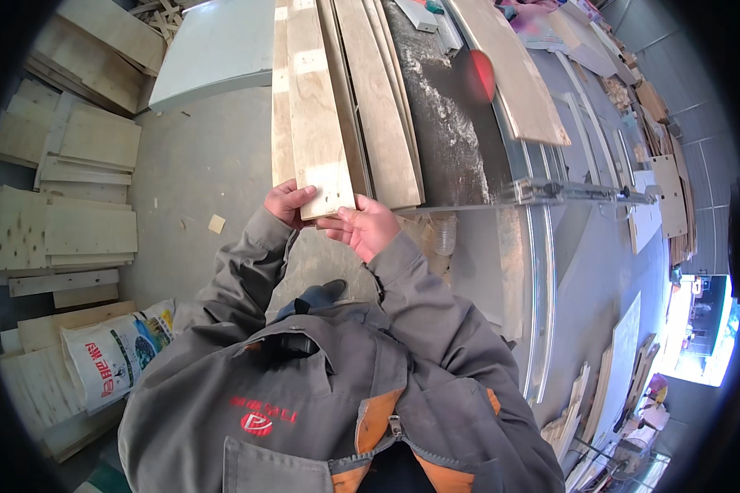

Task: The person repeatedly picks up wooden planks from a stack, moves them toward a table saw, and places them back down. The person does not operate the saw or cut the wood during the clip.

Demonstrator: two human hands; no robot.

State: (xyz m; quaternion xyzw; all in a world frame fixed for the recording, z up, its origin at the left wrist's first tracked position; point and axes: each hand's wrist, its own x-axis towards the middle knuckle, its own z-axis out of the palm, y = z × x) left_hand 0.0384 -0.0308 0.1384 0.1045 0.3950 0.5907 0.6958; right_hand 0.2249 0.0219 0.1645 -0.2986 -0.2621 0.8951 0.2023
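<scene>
A long pale wooden plank (316, 123) stretches away from me, its near end between my two hands. My left hand (288, 202) grips the left corner, thumb on top and fingers beneath. At the right corner my right hand (365, 228) pinches the end, with its thumb on the near edge and its fingers partly hidden below. The plank's far end runs out at the top of the picture. Just right of it, more strips of wood (378, 123) lie side by side on a dark, dust-streaked machine table (460, 140).
A red round guard (482, 76) stands over the machine table, beside a wide board (514, 74). Metal rails (543, 312) run along the right. Stacked panels (90, 230) and a white printed sack (111, 357) sit at the left. A white panel (214, 53) lies at the back left.
</scene>
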